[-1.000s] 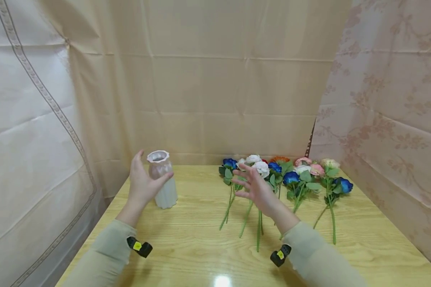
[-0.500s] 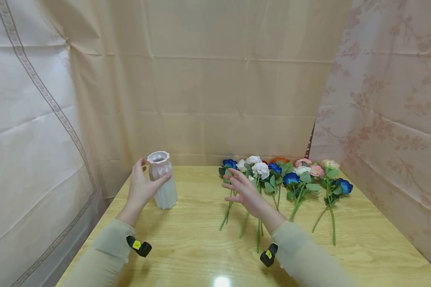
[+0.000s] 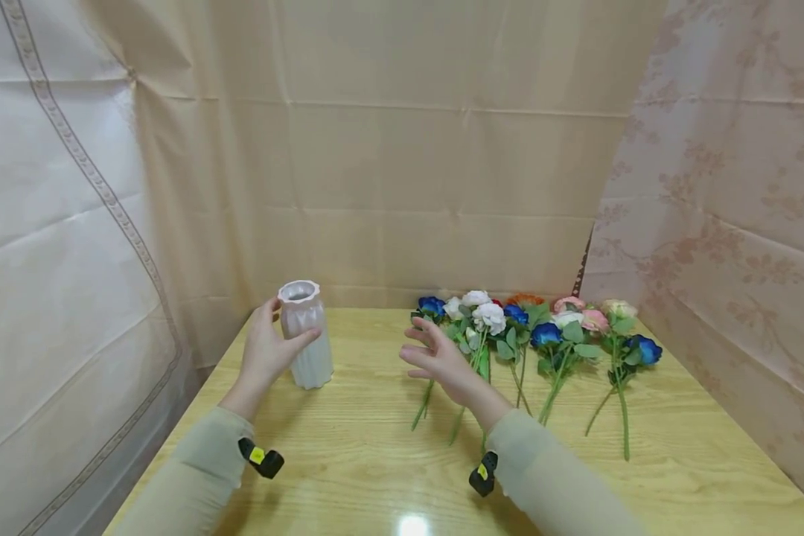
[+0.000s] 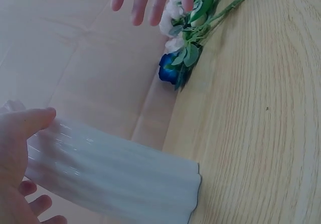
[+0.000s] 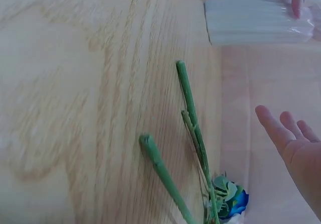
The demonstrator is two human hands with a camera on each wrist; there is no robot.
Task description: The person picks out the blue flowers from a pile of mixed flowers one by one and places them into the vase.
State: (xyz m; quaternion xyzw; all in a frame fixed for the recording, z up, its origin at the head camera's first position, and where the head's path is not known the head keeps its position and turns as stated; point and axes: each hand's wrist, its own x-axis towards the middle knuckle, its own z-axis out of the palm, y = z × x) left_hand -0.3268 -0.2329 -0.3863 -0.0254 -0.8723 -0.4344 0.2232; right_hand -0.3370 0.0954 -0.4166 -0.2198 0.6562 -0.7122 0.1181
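Note:
A white fluted vase (image 3: 313, 361) with a scalloped rim stands upright at the left of the table. My left hand (image 3: 266, 356) holds its upper part, thumb across the front and fingers round the far side. The left wrist view shows the thumb on the glossy wall of the vase (image 4: 115, 169). Between the vase and the flowers, my right hand (image 3: 445, 368) hangs in the air with fingers spread and nothing in them. Beneath and beyond it lie a white flower (image 3: 489, 318) and a blue flower (image 3: 432, 306), their green stems partly hidden by the hand.
Several more stemmed flowers lie in a row to the right, among them an orange one (image 3: 525, 298), a pink one (image 3: 594, 321) and a blue one (image 3: 644, 349). Cloth curtains (image 3: 375, 186) hang behind and beside the wooden table (image 3: 362, 447).
My right hand has moved left, off the white flowers and toward the vase. The left hand's fingers have closed in round the vase, which has stayed in place.

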